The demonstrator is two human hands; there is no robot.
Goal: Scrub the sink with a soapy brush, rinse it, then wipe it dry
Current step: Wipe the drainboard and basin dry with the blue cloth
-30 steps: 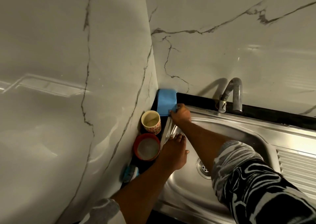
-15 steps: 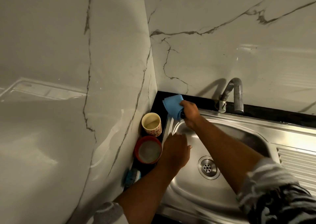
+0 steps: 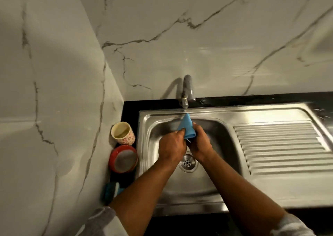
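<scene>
A folded blue cloth (image 3: 186,126) is held over the steel sink (image 3: 212,183), just under the tap (image 3: 186,93). My left hand (image 3: 171,146) grips its near left edge. My right hand (image 3: 199,143) is curled round its right side. Both hands meet above the drain (image 3: 187,162). The cloth's upper tip points toward the spout. A teal scrub brush (image 3: 111,190) lies on the black counter left of the basin, partly hidden by my left forearm.
A patterned cup (image 3: 123,133) and a red-rimmed bowl (image 3: 123,159) stand on the narrow black counter strip (image 3: 129,109) between the sink and the left marble wall. The ribbed drainboard (image 3: 281,145) stretches to the right. Marble walls enclose the back and left.
My right hand carried the blue cloth from the back left corner to under the tap. My left hand left the sink rim and took hold of the cloth. The view swung right.
</scene>
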